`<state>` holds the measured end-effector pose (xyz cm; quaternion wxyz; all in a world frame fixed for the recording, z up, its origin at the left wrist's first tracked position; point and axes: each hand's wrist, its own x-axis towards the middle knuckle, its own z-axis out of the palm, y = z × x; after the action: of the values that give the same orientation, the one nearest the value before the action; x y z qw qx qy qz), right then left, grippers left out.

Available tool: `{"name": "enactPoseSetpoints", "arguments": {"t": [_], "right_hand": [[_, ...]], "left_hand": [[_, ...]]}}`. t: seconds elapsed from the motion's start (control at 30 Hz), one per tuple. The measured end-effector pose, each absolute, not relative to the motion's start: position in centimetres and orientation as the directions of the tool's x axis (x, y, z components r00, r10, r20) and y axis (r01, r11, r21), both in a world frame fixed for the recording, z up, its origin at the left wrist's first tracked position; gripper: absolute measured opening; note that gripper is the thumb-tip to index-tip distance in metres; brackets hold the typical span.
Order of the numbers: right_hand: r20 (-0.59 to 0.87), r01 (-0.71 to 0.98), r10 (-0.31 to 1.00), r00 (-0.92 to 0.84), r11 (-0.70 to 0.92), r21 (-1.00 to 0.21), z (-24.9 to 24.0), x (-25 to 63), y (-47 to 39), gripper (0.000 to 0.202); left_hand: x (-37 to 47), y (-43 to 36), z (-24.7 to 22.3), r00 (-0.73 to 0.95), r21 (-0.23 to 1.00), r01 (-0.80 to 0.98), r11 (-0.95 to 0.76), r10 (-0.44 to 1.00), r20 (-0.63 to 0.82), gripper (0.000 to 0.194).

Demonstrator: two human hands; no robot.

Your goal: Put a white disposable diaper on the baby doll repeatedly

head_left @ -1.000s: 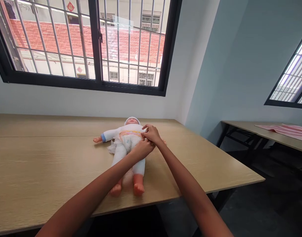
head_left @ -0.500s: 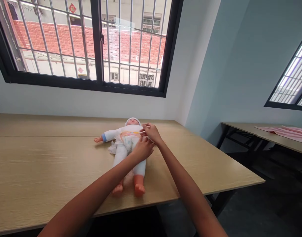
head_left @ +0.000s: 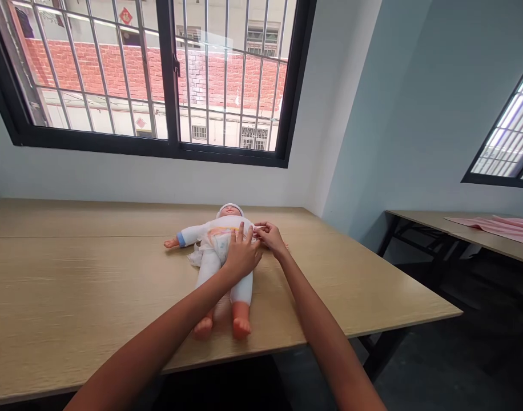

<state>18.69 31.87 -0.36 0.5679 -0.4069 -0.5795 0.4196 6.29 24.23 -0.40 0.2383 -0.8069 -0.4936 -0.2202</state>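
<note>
A baby doll (head_left: 229, 221) lies on its back on the table, head towards the window and feet towards me. It wears a white outfit with blue cuffs and a white cap. Round its hips is a white diaper (head_left: 218, 245) with a coloured waistband; a loose frilly edge sticks out on the left. My left hand (head_left: 243, 252) lies spread over the front of the diaper. Beside the doll's waist on the right, my right hand (head_left: 270, 237) has thumb and fingers pinched on the diaper's side edge, which is partly hidden.
The light wooden table (head_left: 94, 291) has its right corner and front edge near me. A barred window (head_left: 171, 85) is in the wall behind it. A second table (head_left: 411, 217) on the right carries a pink cloth (head_left: 497, 227).
My right hand has moved slightly right and down, away from the doll's belly to its side. My left hand has shifted a little left, its fingers now spread upward on the diaper.
</note>
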Motion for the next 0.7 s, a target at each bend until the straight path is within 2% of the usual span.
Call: {"name": "enactPoseSetpoints", "arguments": {"t": [0.13,0.33,0.53,0.7], "right_hand": [[0.34,-0.004,0.929,-0.143,0.343,-0.939,-0.28,18.82,31.61,0.028],[0.379,0.026,0.888,-0.26,0.398,-0.917,-0.31,18.72,31.42,0.032],[0.44,0.07,0.857,-0.269,0.473,-0.878,-0.13,18.49,31.21,0.035],[0.439,-0.005,0.861,-0.256,0.453,-0.892,-0.12,18.67,31.05,0.039]], "left_hand": [[6.37,23.96,-0.07,0.423,-0.198,0.902,-0.383,0.696,0.58,0.031],[6.48,23.8,0.26,0.427,-0.204,0.902,-0.381,0.71,0.56,0.032],[6.45,23.56,0.23,0.438,-0.208,0.896,-0.393,0.705,0.557,0.035],[6.44,23.28,0.31,0.445,-0.224,0.893,-0.391,0.693,0.567,0.031]]}}
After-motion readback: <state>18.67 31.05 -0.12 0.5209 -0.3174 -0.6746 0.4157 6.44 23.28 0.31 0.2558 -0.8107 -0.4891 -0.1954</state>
